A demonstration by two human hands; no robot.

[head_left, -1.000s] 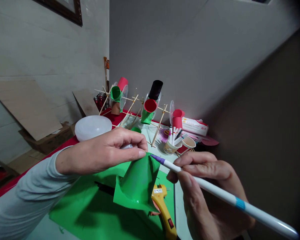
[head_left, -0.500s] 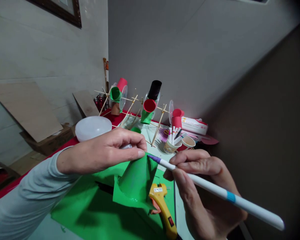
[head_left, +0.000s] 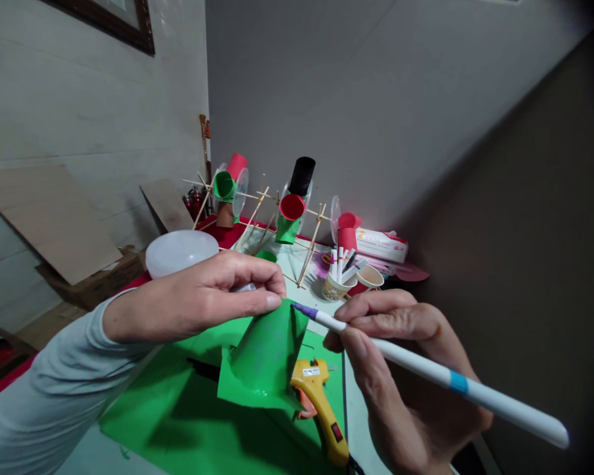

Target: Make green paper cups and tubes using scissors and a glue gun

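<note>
My left hand [head_left: 198, 290] is closed, pinching the top edge of a green paper tube [head_left: 262, 353] that has a square flap at its lower end. A small pale object, perhaps a pen cap, shows between its curled fingers. In my right hand [head_left: 406, 382] a white marker [head_left: 416, 358] with a blue band is held like a pencil. Its purple tip touches or nearly touches the tube's upper right edge. Beneath the tube lies a green sheet [head_left: 247, 448], and just right of the tube is a yellow glue gun [head_left: 319, 396].
Behind my hands, stick frames [head_left: 311, 244] carry red, black and green paper tubes [head_left: 287, 231] with clear discs. A cup of markers [head_left: 334, 288], another cup [head_left: 371, 276] and a tissue pack [head_left: 383, 244] stand at right. A translucent bowl [head_left: 181, 251] sits at left.
The whole view has shifted slightly. Both hands keep their grips, and the marker tip stays at the tube's upper edge.
</note>
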